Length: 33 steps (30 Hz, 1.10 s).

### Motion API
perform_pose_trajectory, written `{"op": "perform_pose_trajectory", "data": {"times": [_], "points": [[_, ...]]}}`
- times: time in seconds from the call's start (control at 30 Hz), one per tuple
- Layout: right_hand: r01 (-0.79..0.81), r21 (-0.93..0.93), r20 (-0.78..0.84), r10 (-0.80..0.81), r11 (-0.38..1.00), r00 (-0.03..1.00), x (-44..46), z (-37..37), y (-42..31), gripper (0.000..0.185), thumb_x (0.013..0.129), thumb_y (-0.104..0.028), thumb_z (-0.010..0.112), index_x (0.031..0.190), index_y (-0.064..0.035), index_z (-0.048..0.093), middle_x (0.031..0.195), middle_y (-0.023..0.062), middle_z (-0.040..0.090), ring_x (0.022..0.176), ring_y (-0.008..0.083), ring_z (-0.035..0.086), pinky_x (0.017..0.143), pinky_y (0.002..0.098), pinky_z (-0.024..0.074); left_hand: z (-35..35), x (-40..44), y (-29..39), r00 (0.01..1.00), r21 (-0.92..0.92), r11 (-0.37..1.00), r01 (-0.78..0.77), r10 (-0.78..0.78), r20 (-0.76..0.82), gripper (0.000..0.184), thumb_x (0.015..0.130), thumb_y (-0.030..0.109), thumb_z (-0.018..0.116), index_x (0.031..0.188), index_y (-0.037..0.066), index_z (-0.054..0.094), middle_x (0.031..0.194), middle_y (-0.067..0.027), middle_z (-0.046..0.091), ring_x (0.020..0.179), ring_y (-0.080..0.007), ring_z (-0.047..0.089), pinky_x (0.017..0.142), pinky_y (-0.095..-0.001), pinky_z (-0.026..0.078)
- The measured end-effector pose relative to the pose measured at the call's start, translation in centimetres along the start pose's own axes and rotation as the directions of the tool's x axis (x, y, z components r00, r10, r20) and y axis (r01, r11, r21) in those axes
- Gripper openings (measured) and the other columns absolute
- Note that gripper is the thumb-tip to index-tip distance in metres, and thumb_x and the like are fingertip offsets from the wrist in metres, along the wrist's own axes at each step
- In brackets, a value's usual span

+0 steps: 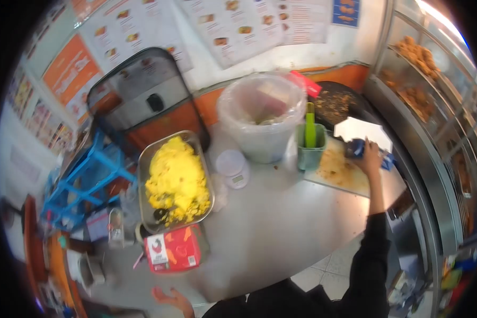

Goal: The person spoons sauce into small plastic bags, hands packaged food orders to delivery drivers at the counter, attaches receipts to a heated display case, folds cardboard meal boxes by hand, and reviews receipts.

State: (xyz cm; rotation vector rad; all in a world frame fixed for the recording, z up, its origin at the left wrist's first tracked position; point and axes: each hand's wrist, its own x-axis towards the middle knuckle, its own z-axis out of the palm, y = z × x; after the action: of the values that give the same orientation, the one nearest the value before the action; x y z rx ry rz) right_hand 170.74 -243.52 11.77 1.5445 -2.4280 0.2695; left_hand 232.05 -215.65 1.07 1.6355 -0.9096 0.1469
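My right hand [372, 157] is stretched out at the right, its fingers wrapped round a dark blue item [356, 148] beside a white sheet [363, 132]. Under and beside it lies a stained white cutting board [338, 168]. My left hand [168, 298] is near the table's front edge with its fingers apart and nothing in it. Just above that hand sits a red and white box [173, 249]. Behind the box a metal tray [211, 199] holds a heap of yellow food [176, 177].
A lined bin [262, 127], a white scale [232, 168] and a green holder [311, 153] with a green-handled tool stand on the metal table [270, 228]. A blue rack [90, 177] is at the left, a glass food cabinet [408, 95] at the right.
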Motion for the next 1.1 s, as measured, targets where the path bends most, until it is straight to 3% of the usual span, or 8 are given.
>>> {"op": "perform_pose_trajectory", "data": {"times": [0.13, 0.23, 0.33, 0.5, 0.63, 0.9, 0.97, 1.1], "points": [[0.289, 0.190, -0.029, -0.288, 0.938, 0.957, -3.4, -1.7, -0.3, 0.025, 0.064, -0.012, 0.062, 0.086, -0.0086, 0.051, 0.078, 0.0108, 0.052, 0.076, 0.0294, 0.053, 0.063, 0.0401, 0.0408, 1.9, 1.3, 3.8, 0.912, 0.025, 0.911, -0.411, 0.411, -0.005, 0.041, 0.080, 0.010, 0.052, 0.112, 0.002, 0.028, 0.108, -0.0142, 0.038, 0.095, -0.0221, 0.043, 0.082, -0.0340, 0.037], [0.514, 0.285, -0.371, -0.401, 0.809, 0.837, -13.0, -3.5, -4.8, 0.012, 0.069, -0.007, 0.056, 0.081, -0.0070, 0.054, 0.070, 0.0109, 0.050, 0.065, 0.0286, 0.050, 0.055, 0.0378, 0.0403, 5.1, 1.6, 11.5, 0.908, -0.345, 0.936, -0.074, 0.207, 0.365, 0.021, 0.081, 0.016, 0.054, 0.094, 0.001, 0.048, 0.075, -0.0079, 0.056, 0.078, -0.0176, 0.053, 0.075, -0.0307, 0.040], [0.655, 0.362, -0.203, -0.630, 0.663, 0.749, -24.4, -6.4, -11.8, 0.007, 0.067, -0.007, 0.055, 0.075, -0.0064, 0.054, 0.067, 0.0111, 0.049, 0.066, 0.0273, 0.050, 0.054, 0.0386, 0.0387, 7.0, 0.9, 15.8, 0.543, -0.471, 0.683, 0.558, 0.128, 0.830, 0.056, 0.079, 0.015, 0.056, 0.124, 0.001, 0.026, 0.112, -0.0148, 0.043, 0.094, -0.0207, 0.049, 0.082, -0.0331, 0.041], [0.856, 0.493, -0.292, -0.897, 0.157, 0.333, -39.5, -12.3, -24.2, 0.032, 0.066, -0.011, 0.050, 0.098, -0.0064, 0.054, 0.077, 0.0050, 0.046, 0.071, 0.0203, 0.047, 0.058, 0.0329, 0.0391, -0.5, 0.5, 12.6, 0.561, -0.376, 0.801, 0.466, 0.061, 0.826, 0.070, 0.079, 0.014, 0.055, 0.131, 0.005, 0.010, 0.120, -0.0165, 0.033, 0.102, -0.0217, 0.044, 0.086, -0.0339, 0.038], [0.817, 0.566, -0.309, -0.890, 0.112, 0.336, -46.9, -13.9, -29.6, 0.036, 0.067, -0.012, 0.050, 0.102, -0.0050, 0.052, 0.078, 0.0035, 0.043, 0.066, 0.0169, 0.046, 0.054, 0.0287, 0.0399, -9.5, 0.5, 8.0, 0.584, -0.237, 0.644, 0.727, -0.399, 0.707, 0.065, 0.080, 0.010, 0.053, 0.132, 0.007, 0.013, 0.122, -0.0165, 0.034, 0.102, -0.0223, 0.044, 0.086, -0.0325, 0.037], [0.919, 0.394, -0.310, -0.936, 0.036, 0.170, -54.6, -16.2, -31.1, 0.036, 0.071, -0.013, 0.048, 0.105, -0.0059, 0.052, 0.083, 0.0020, 0.045, 0.068, 0.0159, 0.047, 0.055, 0.0258, 0.0397, -15.0, 1.0, -1.6, 0.491, -0.041, 0.747, 0.664, -0.393, 0.778, 0.054, 0.083, 0.022, 0.050, 0.125, -0.004, 0.028, 0.114, -0.0171, 0.045, 0.104, -0.0205, 0.044, 0.087, -0.0291, 0.035], [0.820, 0.487, -0.592, -0.804, -0.302, 0.055, -53.6, -15.9, -32.4, 0.035, 0.071, -0.014, 0.052, 0.106, -0.0053, 0.052, 0.093, 0.0051, 0.049, 0.082, 0.0200, 0.050, 0.068, 0.0338, 0.0409, -16.2, 2.3, -4.8, 0.490, -0.021, 0.630, 0.776, -0.582, 0.649, 0.056, 0.083, 0.026, 0.049, 0.124, -0.007, 0.029, 0.115, -0.0184, 0.045, 0.105, -0.0226, 0.044, 0.089, -0.0307, 0.033], [0.742, 0.670, -0.644, -0.469, 0.035, 0.604, -51.3, -10.1, -33.3, 0.051, 0.064, -0.018, 0.062, 0.113, -0.0128, 0.048, 0.109, 0.0129, 0.044, 0.104, 0.0321, 0.040, 0.083, 0.0500, 0.0312, -19.3, 6.7, -10.5, 0.579, 0.136, 0.691, 0.710, -0.683, 0.445, 0.052, 0.082, 0.024, 0.047, 0.121, -0.008, 0.033, 0.120, -0.0184, 0.042, 0.110, -0.0252, 0.041, 0.093, -0.0323, 0.029]]}}
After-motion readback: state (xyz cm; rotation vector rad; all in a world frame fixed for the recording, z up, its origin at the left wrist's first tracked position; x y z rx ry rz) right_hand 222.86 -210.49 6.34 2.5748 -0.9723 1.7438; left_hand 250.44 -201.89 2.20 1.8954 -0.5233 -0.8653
